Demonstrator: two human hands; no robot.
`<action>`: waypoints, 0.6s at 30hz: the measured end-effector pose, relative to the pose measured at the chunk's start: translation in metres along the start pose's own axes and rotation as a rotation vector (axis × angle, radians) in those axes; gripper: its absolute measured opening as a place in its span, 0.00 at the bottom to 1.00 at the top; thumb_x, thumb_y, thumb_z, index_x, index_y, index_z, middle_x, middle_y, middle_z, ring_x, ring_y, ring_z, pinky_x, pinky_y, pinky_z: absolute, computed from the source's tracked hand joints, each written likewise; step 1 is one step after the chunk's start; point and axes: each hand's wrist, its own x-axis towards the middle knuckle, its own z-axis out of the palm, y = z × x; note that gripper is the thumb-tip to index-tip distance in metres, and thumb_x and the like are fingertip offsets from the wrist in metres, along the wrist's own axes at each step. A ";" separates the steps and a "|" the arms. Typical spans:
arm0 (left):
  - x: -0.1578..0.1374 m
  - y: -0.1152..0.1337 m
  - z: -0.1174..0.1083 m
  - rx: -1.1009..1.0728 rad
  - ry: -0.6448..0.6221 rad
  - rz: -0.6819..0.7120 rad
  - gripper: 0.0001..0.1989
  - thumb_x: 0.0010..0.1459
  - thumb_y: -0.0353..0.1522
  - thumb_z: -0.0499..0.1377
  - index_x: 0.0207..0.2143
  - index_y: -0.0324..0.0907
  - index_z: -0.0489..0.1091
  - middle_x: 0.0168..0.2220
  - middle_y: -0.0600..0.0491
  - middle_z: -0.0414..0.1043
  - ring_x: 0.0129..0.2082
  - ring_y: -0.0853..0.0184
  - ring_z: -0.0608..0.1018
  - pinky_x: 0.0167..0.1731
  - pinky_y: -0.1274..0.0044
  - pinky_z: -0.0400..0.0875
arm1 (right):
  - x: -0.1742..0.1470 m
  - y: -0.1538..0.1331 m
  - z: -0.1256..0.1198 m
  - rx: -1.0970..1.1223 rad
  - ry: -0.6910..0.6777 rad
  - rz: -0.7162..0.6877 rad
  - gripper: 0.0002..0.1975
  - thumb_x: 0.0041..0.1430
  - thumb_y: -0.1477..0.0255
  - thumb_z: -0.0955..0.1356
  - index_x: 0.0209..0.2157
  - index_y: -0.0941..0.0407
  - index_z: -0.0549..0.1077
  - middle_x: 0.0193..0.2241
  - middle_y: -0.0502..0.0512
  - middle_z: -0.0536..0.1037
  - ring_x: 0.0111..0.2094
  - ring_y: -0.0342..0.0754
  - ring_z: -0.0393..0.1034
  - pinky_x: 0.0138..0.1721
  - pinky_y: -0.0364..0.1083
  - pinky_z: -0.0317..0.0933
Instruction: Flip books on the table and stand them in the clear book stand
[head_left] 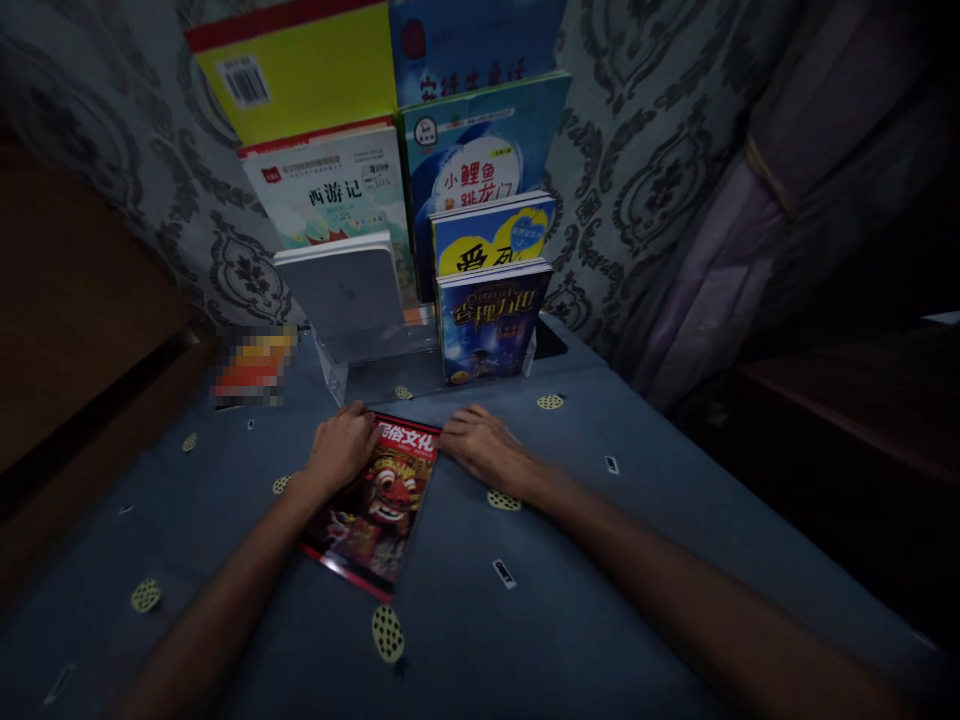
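A red and dark book (386, 490) with a colourful mask on its cover is low over the blue tablecloth, front cover facing up. My left hand (343, 447) closes on its upper left corner, and my right hand (480, 447) grips the upper right corner. I cannot tell whether the book rests flat or is slightly raised. Just beyond my hands stands a clear stepped book stand (337, 375). On its right front is a dark blue book (491, 325); a grey-white book (349, 290) leans on the left side.
Higher on the stand are a yellow book (322, 80), a pale book (330, 190), a teal book (487, 130) and several others. A blurred orange item (255, 362) lies to the left on the tablecloth (585, 560). Patterned wall covering and a tied curtain (697, 280) are behind.
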 end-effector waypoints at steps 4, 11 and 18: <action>-0.003 0.004 -0.005 0.063 -0.051 -0.060 0.21 0.69 0.39 0.47 0.41 0.38 0.76 0.45 0.42 0.73 0.40 0.55 0.80 0.35 0.70 0.71 | 0.008 0.015 0.005 -0.063 -0.003 0.150 0.10 0.67 0.75 0.64 0.37 0.56 0.78 0.33 0.56 0.79 0.39 0.51 0.65 0.43 0.48 0.50; -0.006 0.005 0.000 0.052 0.034 -0.004 0.19 0.69 0.38 0.48 0.42 0.38 0.76 0.44 0.42 0.72 0.47 0.55 0.76 0.37 0.71 0.72 | 0.013 0.008 0.004 -0.031 -0.039 0.262 0.14 0.65 0.78 0.63 0.44 0.55 0.79 0.38 0.58 0.78 0.43 0.52 0.65 0.44 0.49 0.52; -0.005 -0.014 0.008 -0.055 0.083 0.142 0.15 0.68 0.32 0.49 0.41 0.39 0.75 0.41 0.45 0.72 0.45 0.60 0.75 0.45 0.72 0.70 | 0.006 -0.006 0.003 0.037 0.005 0.357 0.15 0.66 0.68 0.64 0.49 0.58 0.77 0.44 0.59 0.75 0.47 0.53 0.65 0.50 0.52 0.56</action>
